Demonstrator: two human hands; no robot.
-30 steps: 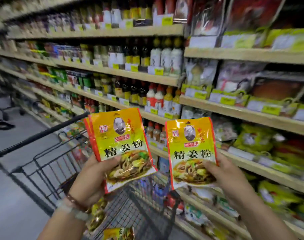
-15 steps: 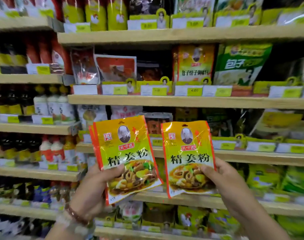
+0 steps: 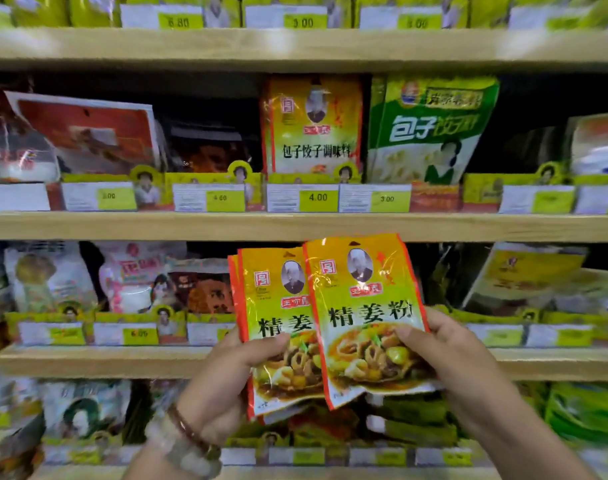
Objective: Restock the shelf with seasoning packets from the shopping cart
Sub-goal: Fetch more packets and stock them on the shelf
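My left hand [image 3: 222, 379] holds a small stack of yellow-and-orange seasoning packets [image 3: 274, 306] by the lower left, thumb on the front. My right hand [image 3: 448, 355] pinches another identical seasoning packet [image 3: 364, 313] at its right edge. The right packet overlaps the front of the left stack. Both are upright in front of the wooden shelf [image 3: 295, 226], at the level of the second shelf gap. The shopping cart is out of view.
Wooden shelves hold rows of seasoning bags behind yellow price tags. A similar yellow packet [image 3: 313, 126] and a green bag [image 3: 430, 129] stand on the shelf above. A dark gap [image 3: 444, 271] lies behind the held packets, to their right.
The view has closed in on the shelves and the cart has dropped out of sight. My hands came together, so the right packet now overlaps the left ones.
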